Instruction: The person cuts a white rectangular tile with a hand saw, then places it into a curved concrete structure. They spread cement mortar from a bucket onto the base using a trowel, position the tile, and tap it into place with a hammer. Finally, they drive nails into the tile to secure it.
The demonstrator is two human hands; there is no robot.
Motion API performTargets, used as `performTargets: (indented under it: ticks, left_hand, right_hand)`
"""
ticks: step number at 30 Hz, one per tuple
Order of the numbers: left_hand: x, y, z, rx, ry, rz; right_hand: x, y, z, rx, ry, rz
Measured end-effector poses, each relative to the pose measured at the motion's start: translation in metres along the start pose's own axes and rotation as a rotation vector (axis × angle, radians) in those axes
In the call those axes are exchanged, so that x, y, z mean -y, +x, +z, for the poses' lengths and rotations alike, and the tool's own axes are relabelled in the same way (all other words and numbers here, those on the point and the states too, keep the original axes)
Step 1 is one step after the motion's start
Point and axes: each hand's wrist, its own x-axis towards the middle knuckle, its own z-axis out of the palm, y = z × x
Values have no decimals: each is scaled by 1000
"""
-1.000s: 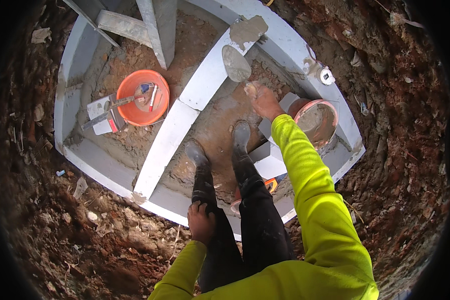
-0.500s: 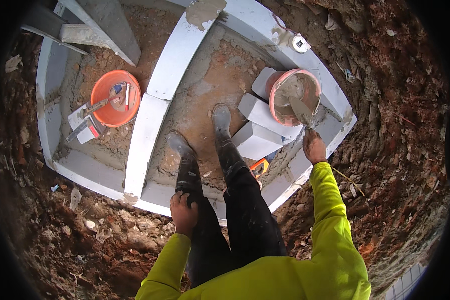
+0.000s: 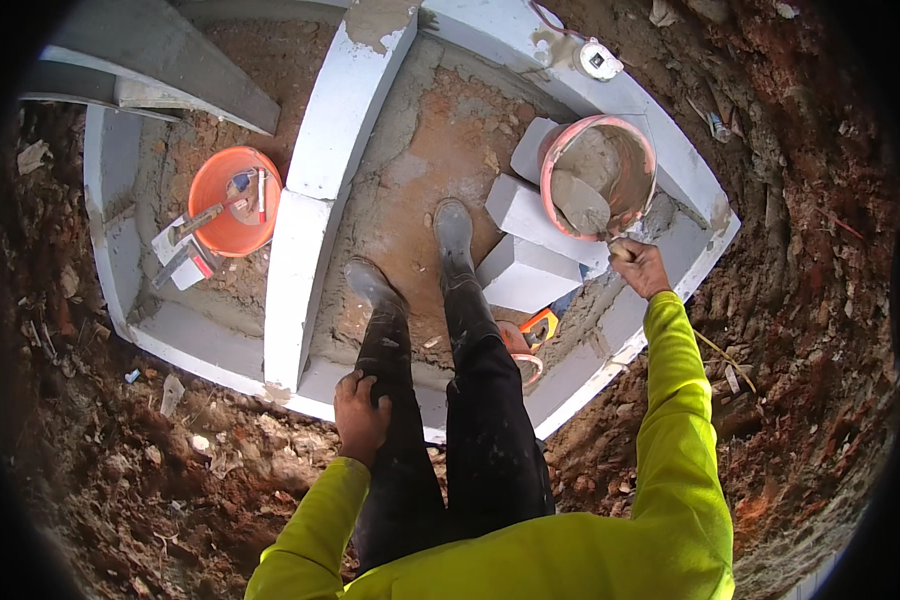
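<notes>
At far left an orange bowl [image 3: 232, 200] of small tools is sitting untouched, while our left hand [image 3: 360, 415] is resting, fingers curled on nothing, against our dark trouser leg. Moving right, our right hand [image 3: 640, 268] has swung across from the middle wall and is now closing its grip around the trowel [image 3: 582, 208], whose blade is lying inside the mortar bucket [image 3: 598, 175], just beyond our knuckles, loading mortar, we judge.

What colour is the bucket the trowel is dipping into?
Pinkish-orange bucket, grey mortar inside, seen in the head view; the right hand holds the trowel.
</notes>
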Motion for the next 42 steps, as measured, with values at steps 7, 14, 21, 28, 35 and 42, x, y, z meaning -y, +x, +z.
performTargets:
  ticks: [7, 14, 21, 28, 35, 42]
  left_hand:
    - [3, -6, -1, -21, -4, -40]
    - [11, -14, 4, -69, -89, -57]
    - [19, -28, 21, -105, -200, -143]
    - [26, -33, 33, -129, -236, -158]
    - [22, -31, 31, -149, -263, -183]
    - [23, -29, 35, -141, -264, -169]
  right_hand:
    - [120, -62, 55, 16, 314, -97]
    - [275, 111, 155, -251, -287, -557]
    - [291, 128, 164, -143, -485, -683]
    - [324, 221, 88, -297, -736, -456]
    - [354, 245, 56, -267, -728, -502]
    - [371, 246, 60, -161, -155, -128]
